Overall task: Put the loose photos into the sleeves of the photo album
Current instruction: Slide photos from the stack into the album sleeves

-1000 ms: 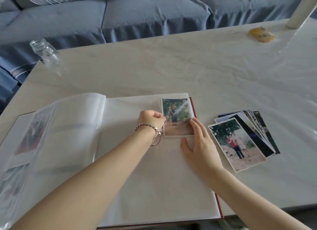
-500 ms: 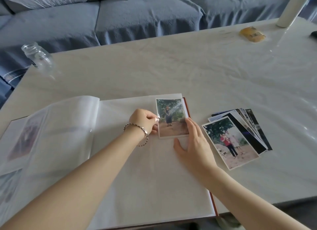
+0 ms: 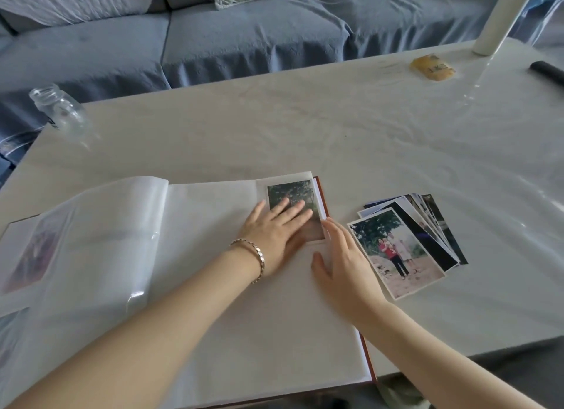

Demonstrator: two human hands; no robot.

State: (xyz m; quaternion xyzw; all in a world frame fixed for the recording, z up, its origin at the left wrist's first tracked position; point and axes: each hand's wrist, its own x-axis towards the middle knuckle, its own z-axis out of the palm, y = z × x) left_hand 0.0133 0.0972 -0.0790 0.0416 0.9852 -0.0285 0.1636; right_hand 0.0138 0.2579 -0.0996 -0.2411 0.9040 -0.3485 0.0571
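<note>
Presses the photo (image 3: 290,190) flat with the left hand (image 3: 274,230), fingers straight and spread, gripping nothing. Has the photo at the far right corner of the album (image 3: 244,332) page, looking dim, as if under the clear sleeve (image 3: 262,186). Cannot tell if fully tucked in. Rests the right hand (image 3: 341,265) on the page's right edge, just beside the photo, fingers loose and open, holding nothing.

Might push the photo crooked by rubbing too hard. Might bend a corner or trap a bump of air under the sleeve by pressing before lining up. Might slide it out past the page's right edge, being so near. Might leave finger marks on the shiny sleeve.

Shows a pile (image 3: 403,250) of loose photos fanned on the table (image 3: 335,128), just beside the album's right edge. Could bump the pile with the right hand and scatter it toward the table's near edge.

Shows a turned page (image 3: 122,225) curling up on the left. Could flop back over the work. Shows a jar (image 3: 58,109) at the table's far left corner, well apart.
</note>
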